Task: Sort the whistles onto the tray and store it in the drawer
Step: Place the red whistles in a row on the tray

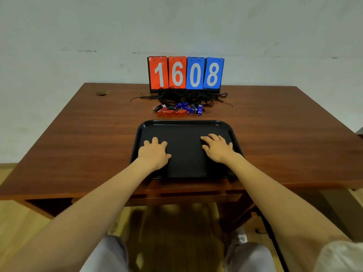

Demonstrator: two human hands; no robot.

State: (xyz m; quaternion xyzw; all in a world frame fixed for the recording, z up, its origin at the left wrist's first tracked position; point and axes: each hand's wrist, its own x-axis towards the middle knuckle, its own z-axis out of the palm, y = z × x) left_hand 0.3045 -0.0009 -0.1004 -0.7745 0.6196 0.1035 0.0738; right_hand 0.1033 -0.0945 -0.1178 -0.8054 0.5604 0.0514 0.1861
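A black tray [185,124] lies on the brown desk [78,138], near its front edge, with nothing on it but my hands. My left hand [154,152] rests flat on the tray's left half, fingers spread. My right hand [217,147] rests flat on its right half, holding nothing. Beyond the tray lies a heap of whistles: red whistles [170,113] on the left, blue whistles [191,108] on the right, a black whistle [159,108] at the far left. Their black lanyards [184,97] are tangled behind them.
A flip scoreboard [185,73] reading 1608 stands at the desk's back edge against the wall. A closed drawer front [188,186] sits under the desk's front edge below the tray. A cable hole [101,93] is at the back left. My knees show below.
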